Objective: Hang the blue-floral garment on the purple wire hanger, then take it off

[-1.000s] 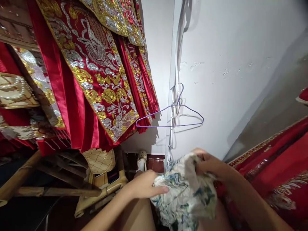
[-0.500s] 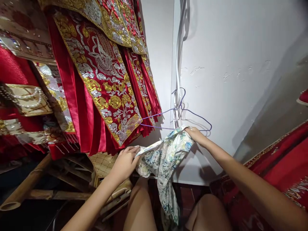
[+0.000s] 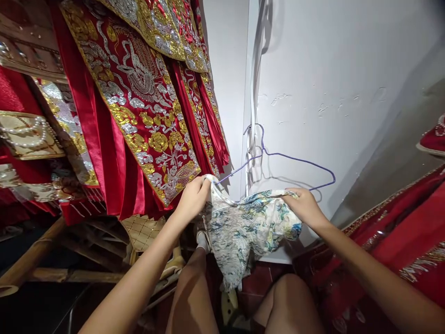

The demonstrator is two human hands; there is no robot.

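Observation:
A white floral garment [image 3: 243,227], patterned in blue, green and yellow, hangs stretched between my two hands. My left hand [image 3: 195,197] is closed on one upper end of its edge, and my right hand [image 3: 305,204] grips the other end. Just behind the garment, a purple wire hanger [image 3: 295,157] hangs by its hook from a white strap [image 3: 253,93] against the wall. The hanger's left arm runs down to the garment's edge by my left hand. Its lower bar is largely hidden behind the cloth.
Red dresses with gold and silver embroidery [image 3: 156,116] hang at the left. Below them stands a bamboo frame [image 3: 45,246] beside a quilted cream bag [image 3: 142,232]. Red fabric [image 3: 410,232] fills the right side. My knees and a shoe [image 3: 227,306] are below the garment.
My hands have moved apart and up, spreading the garment wider. The hanger has tilted, and its left arm now meets the garment's edge near my left hand.

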